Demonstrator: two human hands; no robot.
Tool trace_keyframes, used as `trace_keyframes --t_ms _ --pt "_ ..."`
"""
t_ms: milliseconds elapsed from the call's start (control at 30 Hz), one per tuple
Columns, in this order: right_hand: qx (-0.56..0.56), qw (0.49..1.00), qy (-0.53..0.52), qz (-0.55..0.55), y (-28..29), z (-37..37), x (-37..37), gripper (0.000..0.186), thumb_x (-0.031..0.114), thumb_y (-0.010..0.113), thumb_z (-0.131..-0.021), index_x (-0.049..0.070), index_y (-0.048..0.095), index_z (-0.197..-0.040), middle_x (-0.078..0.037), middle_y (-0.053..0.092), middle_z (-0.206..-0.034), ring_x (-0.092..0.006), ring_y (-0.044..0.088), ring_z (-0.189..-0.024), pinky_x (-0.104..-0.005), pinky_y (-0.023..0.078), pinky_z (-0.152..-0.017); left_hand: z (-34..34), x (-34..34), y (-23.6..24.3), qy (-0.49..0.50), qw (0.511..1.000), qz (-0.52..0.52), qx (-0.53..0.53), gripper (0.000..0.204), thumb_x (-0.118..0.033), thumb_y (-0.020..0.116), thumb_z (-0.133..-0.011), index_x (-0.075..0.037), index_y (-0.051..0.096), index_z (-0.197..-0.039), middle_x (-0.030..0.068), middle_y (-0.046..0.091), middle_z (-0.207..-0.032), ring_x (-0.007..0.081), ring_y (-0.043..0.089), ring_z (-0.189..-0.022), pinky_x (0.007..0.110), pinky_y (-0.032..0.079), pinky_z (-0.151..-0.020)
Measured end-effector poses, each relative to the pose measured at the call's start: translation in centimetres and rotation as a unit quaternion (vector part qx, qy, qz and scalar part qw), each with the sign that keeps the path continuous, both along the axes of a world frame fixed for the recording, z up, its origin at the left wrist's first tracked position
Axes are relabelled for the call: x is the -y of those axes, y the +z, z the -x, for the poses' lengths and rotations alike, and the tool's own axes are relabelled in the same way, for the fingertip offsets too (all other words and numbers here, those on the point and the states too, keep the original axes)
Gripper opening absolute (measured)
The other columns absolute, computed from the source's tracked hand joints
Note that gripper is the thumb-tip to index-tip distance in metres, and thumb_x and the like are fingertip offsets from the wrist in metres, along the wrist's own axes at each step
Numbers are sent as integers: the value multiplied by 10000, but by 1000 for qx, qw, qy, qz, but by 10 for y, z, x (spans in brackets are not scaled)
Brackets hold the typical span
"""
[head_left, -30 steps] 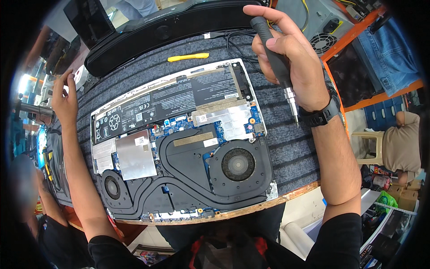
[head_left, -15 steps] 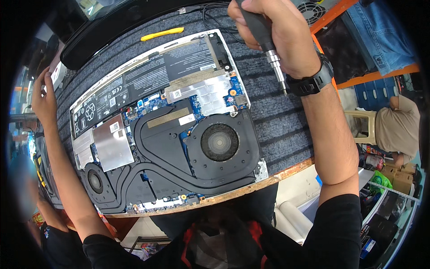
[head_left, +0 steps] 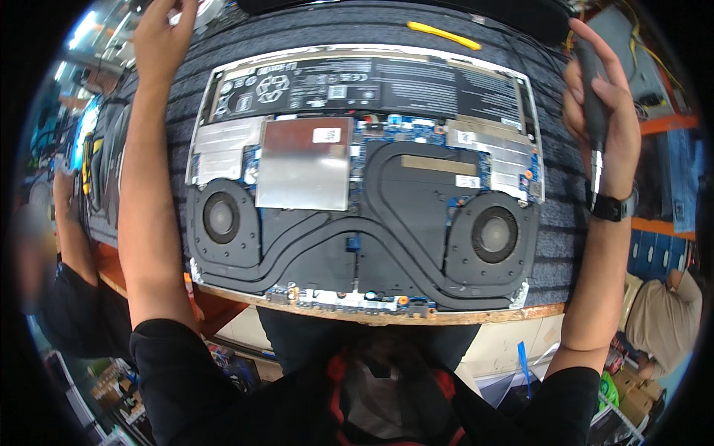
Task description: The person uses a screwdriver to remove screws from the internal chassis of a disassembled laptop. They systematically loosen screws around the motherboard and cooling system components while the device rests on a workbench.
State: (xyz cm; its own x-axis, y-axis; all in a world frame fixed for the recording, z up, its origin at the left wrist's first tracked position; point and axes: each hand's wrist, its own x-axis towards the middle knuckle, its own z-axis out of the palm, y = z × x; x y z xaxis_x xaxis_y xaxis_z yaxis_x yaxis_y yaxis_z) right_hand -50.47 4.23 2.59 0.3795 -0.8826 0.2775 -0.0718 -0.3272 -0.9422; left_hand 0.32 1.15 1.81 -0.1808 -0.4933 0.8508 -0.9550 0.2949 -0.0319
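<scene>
An opened laptop (head_left: 312, 245) lies bottom up before me, its long black battery (head_left: 409, 85), two round fans and curving black heat pipes bare. A silvery shield plate (head_left: 303, 167) covers part of the board left of centre. Beyond the laptop's far right corner, my right hand (head_left: 613, 111) is closed round a dark-handled screwdriver (head_left: 593, 89), its metal shaft pointing down toward the wrist. My left hand (head_left: 163, 44) reaches to the far left, thumb and fingers apart, beside a round whitish thing (head_left: 202, 10). The upper edge cuts off its fingertips.
A yellow pry tool (head_left: 444, 36) lies on the grey ribbed mat (head_left: 559, 253) behind the laptop. The wooden table edge (head_left: 476, 318) runs close to me. A co-worker's arm (head_left: 74, 238) is at the left. Another person (head_left: 666, 320) is at the right.
My view has turned, so the laptop now appears squarer and further right. My left hand appears higher, by the round whitish thing. The screwdriver stays in my right hand, its shaft now steeper.
</scene>
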Motion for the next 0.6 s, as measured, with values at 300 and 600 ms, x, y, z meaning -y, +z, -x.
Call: trace_keyframes --t_ms 300,600 --pt "-16 999 -34 17 -1 0 -1 623 292 415 -1001 -11 346 -1541 -17 491 -826 -25 376 -456 -186 297 -381 14 -2 6 -18 1000 15 -9 101 -70 662 -916 -9 700 -987 131 671 -866 252 629 -776 360 497 -740" --pt "-45 998 -42 2 0 -1 -2 726 375 477 -966 6 307 -1568 8 442 -809 -26 369 -481 -176 313 -428 12 -2 6 -31 999 30 -3 86 -57 665 -903 -10 697 -968 134 666 -845 257 635 -759 367 500 -718"
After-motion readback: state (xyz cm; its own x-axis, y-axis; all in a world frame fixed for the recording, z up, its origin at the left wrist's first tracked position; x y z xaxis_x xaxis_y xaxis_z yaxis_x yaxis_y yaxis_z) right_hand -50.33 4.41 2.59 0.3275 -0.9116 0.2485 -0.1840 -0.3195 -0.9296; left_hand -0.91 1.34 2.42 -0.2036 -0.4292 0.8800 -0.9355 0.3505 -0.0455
